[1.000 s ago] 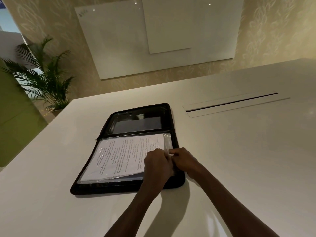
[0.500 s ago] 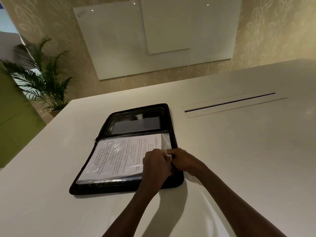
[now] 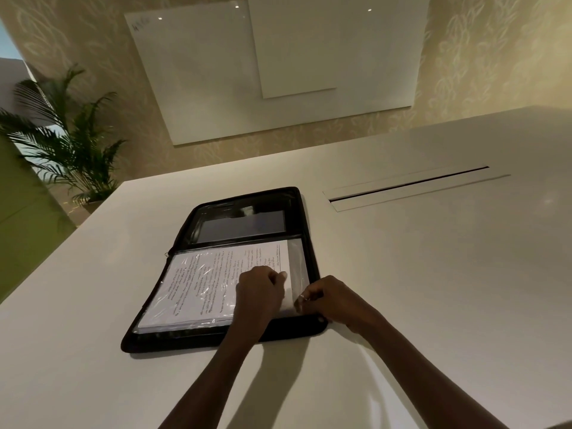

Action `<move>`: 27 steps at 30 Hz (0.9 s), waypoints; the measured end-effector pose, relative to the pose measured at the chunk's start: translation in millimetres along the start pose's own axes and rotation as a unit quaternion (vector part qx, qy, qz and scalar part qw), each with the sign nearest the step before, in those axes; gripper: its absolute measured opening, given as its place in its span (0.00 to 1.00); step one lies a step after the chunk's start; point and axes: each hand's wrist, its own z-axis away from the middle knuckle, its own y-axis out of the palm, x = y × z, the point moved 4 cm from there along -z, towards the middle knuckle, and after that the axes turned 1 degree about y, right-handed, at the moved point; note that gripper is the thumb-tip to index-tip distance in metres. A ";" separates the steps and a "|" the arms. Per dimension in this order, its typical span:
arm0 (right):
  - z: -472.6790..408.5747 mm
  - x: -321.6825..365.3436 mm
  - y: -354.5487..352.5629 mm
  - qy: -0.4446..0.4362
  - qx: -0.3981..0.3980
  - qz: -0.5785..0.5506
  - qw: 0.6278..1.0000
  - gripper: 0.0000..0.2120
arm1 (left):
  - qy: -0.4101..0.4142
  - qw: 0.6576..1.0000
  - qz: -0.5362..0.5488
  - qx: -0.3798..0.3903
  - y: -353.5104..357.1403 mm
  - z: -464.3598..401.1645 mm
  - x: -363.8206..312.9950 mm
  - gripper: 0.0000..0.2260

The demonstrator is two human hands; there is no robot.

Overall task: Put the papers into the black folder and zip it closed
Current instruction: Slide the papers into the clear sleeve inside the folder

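We've got papers in the black folder – left hand curled on them, right hand pinching sleeve edge at 3 o'clock; zip not yet begun.

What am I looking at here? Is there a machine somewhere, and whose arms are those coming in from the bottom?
There is no machine. A person wears a wide-angle camera on the head, looking forward and down, so the arms reaching in from the bottom are that person's own.

On the white table lies a black folder, opened flat, its zip not closed. On its near half rest printed papers under a shiny clear plastic sleeve.

The left hand rests on the papers with fingers curled at the page's right edge. The right hand pinches the edge of the plastic sleeve. It looks as if the sheets are being settled into the sleeve, though that is a guess.

Behind the table are white wall boards and a potted palm.
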 end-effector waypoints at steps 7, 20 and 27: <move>9.5 -3.5 0.1 0.044 -0.061 -0.027 0.997 0.06 | -0.003 0.997 -0.071 0.029 -3.0 -5.6 38.2 0.12; 13.1 1.8 -8.1 0.055 -0.117 0.130 0.983 0.07 | 0.047 0.992 -0.063 0.099 -12.5 -8.4 65.1 0.10; 14.7 12.2 -20.4 0.064 -0.142 0.155 0.976 0.13 | 0.069 0.989 -0.058 0.119 -22.6 -11.0 83.6 0.15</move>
